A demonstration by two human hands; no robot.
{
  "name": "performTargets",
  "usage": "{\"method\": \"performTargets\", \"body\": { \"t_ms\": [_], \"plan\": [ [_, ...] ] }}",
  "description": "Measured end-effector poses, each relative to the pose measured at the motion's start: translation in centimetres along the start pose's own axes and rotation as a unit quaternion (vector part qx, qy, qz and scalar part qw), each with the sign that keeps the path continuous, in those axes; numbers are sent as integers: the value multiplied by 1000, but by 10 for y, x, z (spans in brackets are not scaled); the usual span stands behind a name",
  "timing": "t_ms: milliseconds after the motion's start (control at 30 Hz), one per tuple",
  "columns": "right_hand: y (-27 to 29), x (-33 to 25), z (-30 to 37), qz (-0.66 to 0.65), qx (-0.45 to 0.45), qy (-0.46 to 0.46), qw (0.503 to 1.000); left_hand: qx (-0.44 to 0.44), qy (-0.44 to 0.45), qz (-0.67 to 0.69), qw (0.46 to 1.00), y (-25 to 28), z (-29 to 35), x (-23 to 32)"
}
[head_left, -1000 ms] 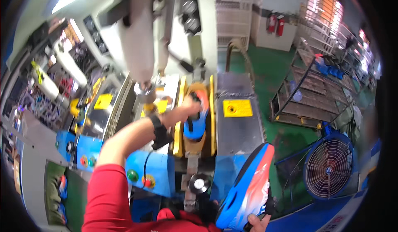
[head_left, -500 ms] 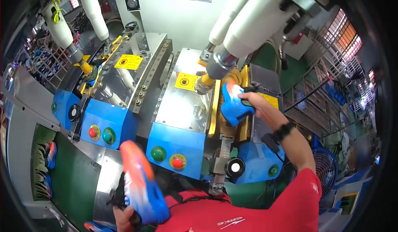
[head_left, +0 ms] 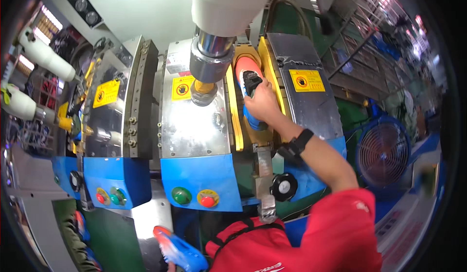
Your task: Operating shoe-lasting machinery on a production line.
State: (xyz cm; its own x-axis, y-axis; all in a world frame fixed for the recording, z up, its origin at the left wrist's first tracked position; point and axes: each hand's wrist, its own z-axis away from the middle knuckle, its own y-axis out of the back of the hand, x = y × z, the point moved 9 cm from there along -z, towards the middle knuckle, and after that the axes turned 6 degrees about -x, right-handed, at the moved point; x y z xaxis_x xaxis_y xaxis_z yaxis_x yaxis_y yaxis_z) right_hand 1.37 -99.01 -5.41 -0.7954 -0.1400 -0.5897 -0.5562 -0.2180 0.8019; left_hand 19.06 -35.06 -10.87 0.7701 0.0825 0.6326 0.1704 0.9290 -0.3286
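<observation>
My right hand [head_left: 262,101] grips a sneaker [head_left: 247,66] by its black collar. The sneaker sits sole down between the two yellow pads [head_left: 234,109] of a press machine, its orange toe pointing away from me and its blue heel nearest. At the lower edge my left hand [head_left: 171,267] shows only a little, closed on a second orange, white and blue sneaker [head_left: 184,253] held low in front of the machine. Most of that hand is cut off by the frame.
A white press cylinder with a metal head [head_left: 211,60] hangs left of the right-hand sneaker. Green [head_left: 181,195] and red [head_left: 207,199] buttons are on the blue front panel. A black knob [head_left: 283,187] stands below the bed. A blue fan [head_left: 383,148] is at right.
My right hand has set its sneaker down from a tilted hold into the bed between the pads. The left-hand sneaker is lower in view. The whole view has shifted.
</observation>
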Motion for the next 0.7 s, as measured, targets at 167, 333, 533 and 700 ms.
{"method": "performTargets", "body": {
  "t_ms": [167, 333, 533, 700],
  "plan": [
    [6, 0, 3, 20, 30, 34, 999, -153, 10, -19, 988, -25, -30, 6],
    [52, -96, 103, 53, 69, 140, 986, -97, -74, -94, 988, 10, -47, 31],
    [-78, -253, 261, -107, -42, 460, 880, -157, -18, -83, 984, 29, -66, 39],
    [-180, -259, 272, 258, -86, 432, 860, -125, -25, -78, 989, 37, -56, 39]
  ]
}}
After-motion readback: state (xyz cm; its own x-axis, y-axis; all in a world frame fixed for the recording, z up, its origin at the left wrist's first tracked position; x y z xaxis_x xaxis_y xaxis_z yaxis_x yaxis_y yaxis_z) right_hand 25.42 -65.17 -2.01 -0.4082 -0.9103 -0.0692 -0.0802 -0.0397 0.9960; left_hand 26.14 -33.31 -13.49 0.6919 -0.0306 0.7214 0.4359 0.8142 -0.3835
